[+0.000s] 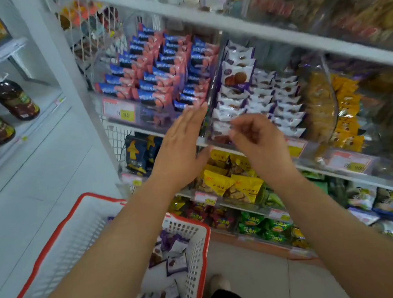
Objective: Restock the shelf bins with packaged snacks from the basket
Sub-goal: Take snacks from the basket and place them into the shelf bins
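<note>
Both hands are raised in front of the middle shelf (245,148), at the front edge of its clear bins. The left hand (181,147) is released, its fingers straight and together, the tips at the front corner where the bin of blue and pink packets (154,81) meets the bin of white and purple snack packs (257,96). The right hand (256,143) is just beside it, at the front lip of the white and purple bin, fingers curled; motion blur hides whether they pinch a pack, so I cannot tell its grip. A narrow gap lies between the 2 hands.

The white and purple packs stand in rows that fill the bin from back to front, with 1 pack (236,77) standing taller at the left side.

The red-rimmed white basket (197,251) sits low under the left forearm, against the bottom shelves; more white and purple packs (174,257) lie loose in its right half, and open floor (57,175) spreads to its left. Bottles (13,98) stand on a separate shelf at far left, well apart.
</note>
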{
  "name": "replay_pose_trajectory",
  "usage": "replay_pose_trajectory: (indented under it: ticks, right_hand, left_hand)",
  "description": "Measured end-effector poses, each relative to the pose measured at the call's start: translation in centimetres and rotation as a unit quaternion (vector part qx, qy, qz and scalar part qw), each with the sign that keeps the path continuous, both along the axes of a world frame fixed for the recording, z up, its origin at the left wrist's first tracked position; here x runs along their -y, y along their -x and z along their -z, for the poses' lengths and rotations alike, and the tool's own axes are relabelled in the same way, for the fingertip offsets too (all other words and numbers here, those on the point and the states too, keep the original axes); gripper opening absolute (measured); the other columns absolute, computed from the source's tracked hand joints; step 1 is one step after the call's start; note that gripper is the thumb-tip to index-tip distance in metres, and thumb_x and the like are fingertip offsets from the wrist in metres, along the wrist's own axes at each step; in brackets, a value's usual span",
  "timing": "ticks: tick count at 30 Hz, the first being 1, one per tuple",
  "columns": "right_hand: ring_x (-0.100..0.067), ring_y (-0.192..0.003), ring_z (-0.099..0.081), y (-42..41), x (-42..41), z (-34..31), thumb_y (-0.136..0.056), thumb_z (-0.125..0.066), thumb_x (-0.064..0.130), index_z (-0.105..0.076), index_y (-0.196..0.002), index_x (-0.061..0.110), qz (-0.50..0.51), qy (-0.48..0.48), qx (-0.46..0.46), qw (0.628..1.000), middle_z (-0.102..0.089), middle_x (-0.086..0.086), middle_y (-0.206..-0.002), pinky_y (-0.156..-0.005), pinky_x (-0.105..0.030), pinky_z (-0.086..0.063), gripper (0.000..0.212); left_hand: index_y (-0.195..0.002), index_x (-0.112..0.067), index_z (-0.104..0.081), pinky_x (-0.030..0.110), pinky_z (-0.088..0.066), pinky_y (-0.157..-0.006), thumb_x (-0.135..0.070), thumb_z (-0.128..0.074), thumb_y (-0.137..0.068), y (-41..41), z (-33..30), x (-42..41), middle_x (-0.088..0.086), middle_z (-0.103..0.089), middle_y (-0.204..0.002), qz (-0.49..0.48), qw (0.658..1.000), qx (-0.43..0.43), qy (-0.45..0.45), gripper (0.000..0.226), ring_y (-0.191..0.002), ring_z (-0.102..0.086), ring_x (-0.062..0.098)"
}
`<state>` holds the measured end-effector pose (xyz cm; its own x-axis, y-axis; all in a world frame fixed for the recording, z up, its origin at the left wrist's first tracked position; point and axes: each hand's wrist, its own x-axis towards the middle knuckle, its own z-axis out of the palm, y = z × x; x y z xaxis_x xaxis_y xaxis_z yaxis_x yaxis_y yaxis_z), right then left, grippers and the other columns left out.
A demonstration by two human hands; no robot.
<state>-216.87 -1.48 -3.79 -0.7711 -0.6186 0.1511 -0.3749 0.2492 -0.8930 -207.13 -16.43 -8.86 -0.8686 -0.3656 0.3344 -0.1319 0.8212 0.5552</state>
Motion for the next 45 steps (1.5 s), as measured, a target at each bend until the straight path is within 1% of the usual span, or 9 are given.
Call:
replay_pose_trajectory:
  ticks: [3,10,12,15,22,27,35,41,45]
  right_hand:
    - [-0.003,-0.072,-0.057,-5.3,-1.7,6.6,-0.093,-0.064,0.02,-0.061,-0.095,0.034,-0.098,-0.09,0.033,0.991,-0.061,0.014,-0.08,-0.062,-0.017,-0.046,0.015]
    - [-0.026,-0.092,-0.064,-10.4,-3.2,23.8,-0.095,-0.04,0.029,-0.068,-0.097,0.02,-0.268,-0.363,-0.12,0.884,-0.07,-0.002,-0.095,-0.091,-0.043,-0.049,0.03]
    - [-0.025,-0.11,-0.057,-11.4,-3.9,26.7,-0.098,-0.04,0.027,-0.065,-0.109,0.021,-0.301,-0.413,-0.159,0.844,-0.066,-0.002,-0.109,-0.114,-0.041,-0.017,0.027]
    - [-0.022,-0.108,-0.057,-12.0,-5.1,29.4,-0.097,-0.041,0.026,-0.067,-0.105,0.023,-0.33,-0.442,-0.195,0.811,-0.067,0.0,-0.101,-0.114,-0.034,0.017,0.027]
    - [-0.017,-0.084,-0.063,-12.7,-6.4,33.3,-0.089,-0.047,0.028,-0.068,-0.082,0.025,-0.224,-0.289,-0.252,0.896,-0.064,0.008,-0.076,-0.117,-0.045,-0.017,0.023]
    - [-0.017,-0.083,-0.059,-13.0,-6.3,34.2,-0.089,-0.05,0.026,-0.068,-0.082,0.023,-0.192,-0.245,-0.263,0.913,-0.063,0.007,-0.075,-0.116,-0.046,-0.02,0.02]
    - [-0.011,-0.087,-0.059,-12.9,-6.4,32.9,-0.09,-0.049,0.03,-0.068,-0.084,0.03,-0.211,-0.301,-0.264,0.892,-0.064,0.014,-0.079,-0.121,-0.037,-0.007,0.02]
    - [-0.009,-0.082,-0.063,-13.2,-5.4,32.2,-0.088,-0.046,0.031,-0.067,-0.078,0.034,-0.219,-0.332,-0.274,0.876,-0.067,0.018,-0.075,-0.115,-0.04,-0.014,0.023]
    - [-0.012,-0.083,-0.063,-13.4,-5.3,33.3,-0.089,-0.037,0.033,-0.068,-0.08,0.032,-0.221,-0.325,-0.282,0.875,-0.066,0.015,-0.075,-0.114,-0.041,-0.018,0.032]
  left_hand:
    - [-0.144,-0.02,-0.044,0.034,-0.029,-0.11,-0.021,-0.059,-0.096,-5.2,5.4,-1.0,0.002,-0.047,-0.145,-0.09,0.995,-0.025,-0.029,0.05,-0.135,-0.04,0.022]
    - [-0.105,-0.02,-0.067,0.043,-0.048,-0.093,-0.011,-0.052,-0.097,-17.9,23.8,-3.6,0.01,-0.064,-0.119,-0.189,0.896,0.295,-0.274,0.019,-0.108,-0.06,0.03]
    - [-0.116,-0.007,-0.063,0.04,-0.044,-0.09,-0.016,-0.049,-0.098,-19.0,27.1,-4.2,0.012,-0.061,-0.125,-0.178,0.872,0.35,-0.291,0.025,-0.109,-0.058,0.029]
    - [-0.136,-0.017,-0.052,0.036,-0.047,-0.094,-0.022,-0.056,-0.097,-18.6,30.5,-4.3,0.004,-0.05,-0.14,-0.237,0.831,0.373,-0.339,0.039,-0.119,-0.054,0.024]
    - [-0.151,-0.021,-0.032,0.04,-0.037,-0.11,-0.031,-0.065,-0.092,-14.9,35.9,-0.6,0.002,-0.038,-0.152,-0.198,0.858,0.386,-0.275,0.068,-0.137,-0.039,0.025]
    - [-0.154,-0.013,-0.013,0.046,-0.027,-0.115,-0.057,-0.069,-0.082,-13.0,38.4,0.4,0.009,-0.018,-0.158,-0.216,0.804,0.491,-0.255,0.101,-0.146,-0.018,0.034]
    - [-0.138,-0.018,-0.048,0.04,-0.047,-0.095,-0.004,-0.054,-0.093,-15.4,36.4,-1.9,0.009,-0.026,-0.151,-0.138,0.836,0.471,-0.243,0.048,-0.118,-0.053,0.034]
    - [-0.156,-0.02,-0.014,0.046,-0.036,-0.11,-0.028,-0.058,-0.095,-16.1,36.2,-2.9,0.0,-0.014,-0.163,-0.051,0.83,0.528,-0.172,0.076,-0.142,-0.029,0.032]
    - [-0.153,-0.014,-0.016,0.045,-0.04,-0.107,-0.038,-0.058,-0.094,-15.3,37.9,-3.9,0.009,-0.025,-0.156,-0.07,0.817,0.57,-0.05,0.076,-0.141,-0.025,0.033]
